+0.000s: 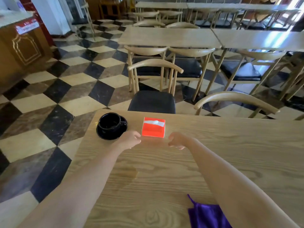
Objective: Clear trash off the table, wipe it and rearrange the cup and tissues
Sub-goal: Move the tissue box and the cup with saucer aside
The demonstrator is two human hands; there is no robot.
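A black cup (109,121) stands on a black saucer (105,134) at the far left corner of the wooden table (164,170). To its right sits an orange tissue box (153,128) with a white tissue showing at its slot. My left hand (130,139) hovers between the saucer and the box's near left corner, fingers curled and holding nothing. On the other side, my right hand (176,141) is just short of the box's near right corner, also loosely curled and empty. Neither hand visibly touches the box.
A purple cloth (207,214) lies on the table near its front edge, under my right forearm. A chair with a black seat (152,102) stands at the table's far side, another chair back (235,99) to the right. More tables and chairs fill the room beyond.
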